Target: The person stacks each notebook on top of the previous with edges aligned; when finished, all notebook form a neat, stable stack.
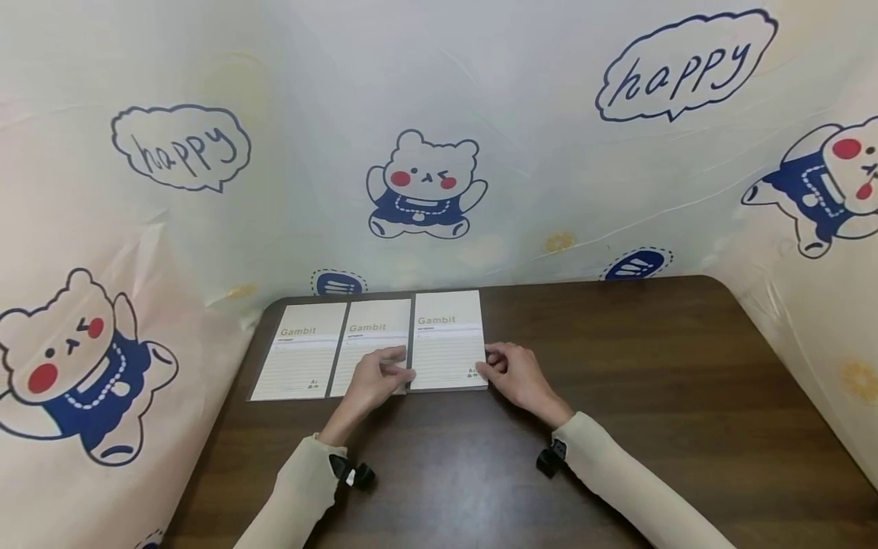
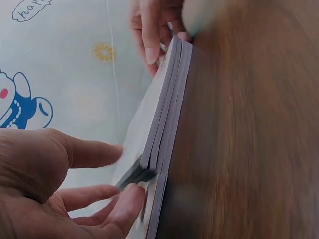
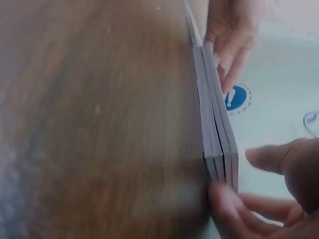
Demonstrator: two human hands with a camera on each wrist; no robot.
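Three white "Gambit" notebook covers lie in a row at the table's back left. The rightmost tops a stack of notebooks (image 1: 447,343), whose layered page edges (image 3: 214,109) show in the right wrist view. My left hand (image 1: 376,378) is at the stack's left side, fingertips at the dark spines (image 2: 137,177) and thumb over the cover. It overlaps the lower part of the middle notebook (image 1: 376,320). At the opposite side, my right hand (image 1: 517,375) touches the lower right edge with its fingers (image 3: 227,201), its thumb standing apart from the cover.
The leftmost notebook (image 1: 298,351) lies beside the middle one. All rest on a dark brown wooden table (image 1: 638,366). A pale curtain (image 1: 535,175) printed with bears and "happy" bubbles hangs behind the table's back edge and at both sides.
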